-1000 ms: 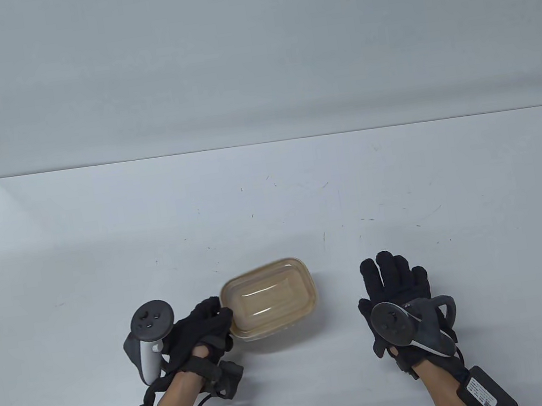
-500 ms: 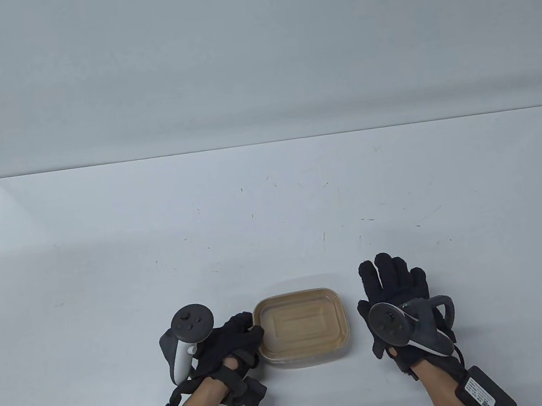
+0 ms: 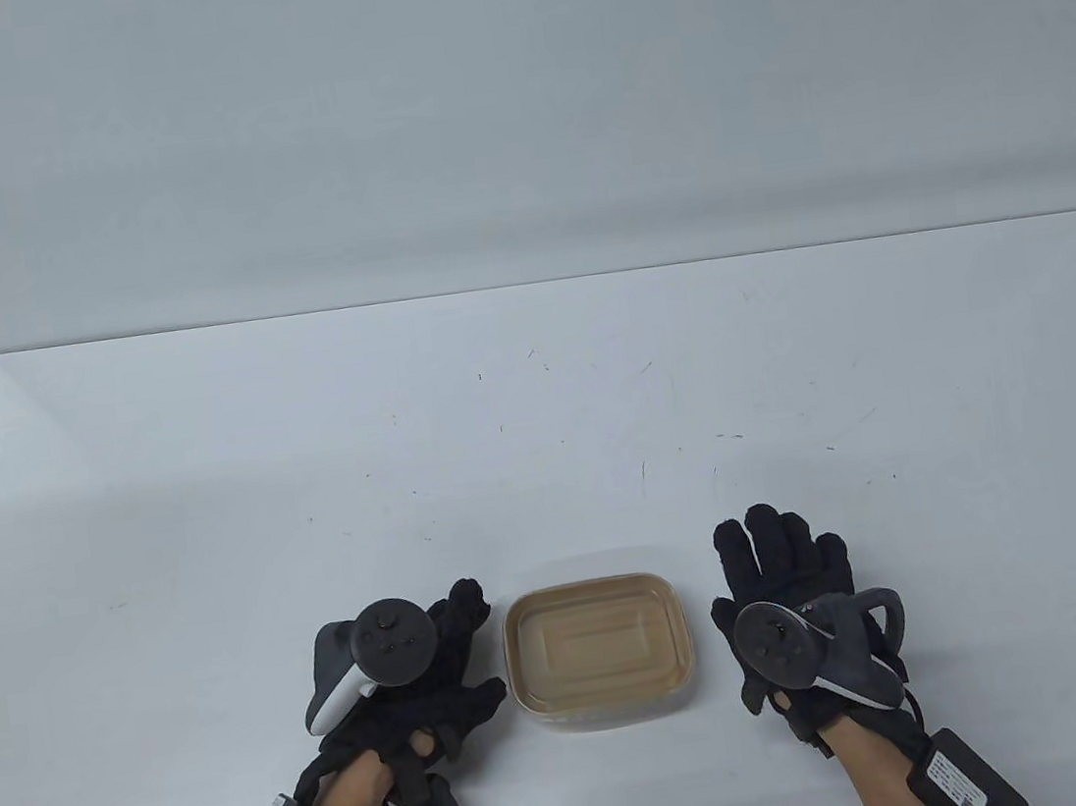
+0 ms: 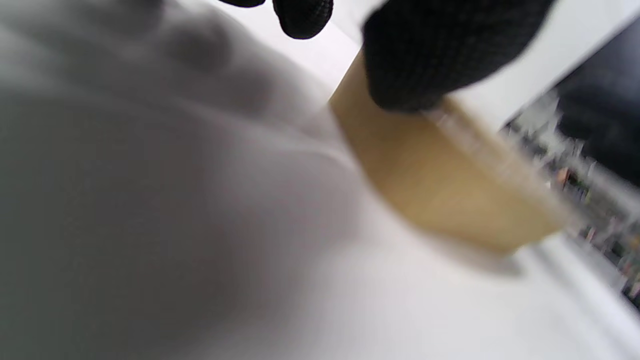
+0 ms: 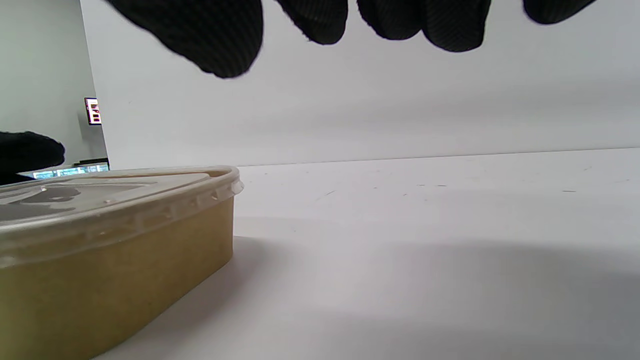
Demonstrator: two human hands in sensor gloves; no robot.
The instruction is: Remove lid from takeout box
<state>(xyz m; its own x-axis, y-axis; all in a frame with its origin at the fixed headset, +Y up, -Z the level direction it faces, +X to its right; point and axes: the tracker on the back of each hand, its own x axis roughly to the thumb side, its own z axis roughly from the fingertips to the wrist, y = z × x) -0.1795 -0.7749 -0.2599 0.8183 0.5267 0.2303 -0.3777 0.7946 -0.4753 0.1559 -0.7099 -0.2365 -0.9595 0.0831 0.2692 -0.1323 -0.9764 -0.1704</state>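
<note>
The box (image 3: 599, 654) is seen set square on the worktop (image 3: 538, 403), at about 6 o'clock near its front edge, with the clear lid (image 3: 597, 643) seated on the rim. Half a second ago the left hand (image 3: 426, 680) was wrapped on the box's 9 o'clock end; a second ago the box was being carried, tilted and further toward 9 o'clock. Now the box has been put down and released, and the left hand is drawn back just beside that end, its fingers spread apart. From above a narrow gap appears between the hand and the box. The right hand (image 3: 793, 607) has not moved through the three pictures: it lies flat on the worktop at the box's 3 o'clock side, fingers open, holding nothing.

The placing step can be judged finished and the lid removal not yet begun; a fresh hold on the lid's edge will be needed.

The left wrist view, though blurred, shows what the table view cannot: a gloved fingertip (image 4: 415, 60) close at the top edge of the box's brown wall (image 4: 440, 185); whether it touches cannot be told. The right wrist view shows the lid's ribbed lip (image 5: 220, 192) overhanging the rim and pressed down all along the visible side, with a small tab at the corner.
</note>
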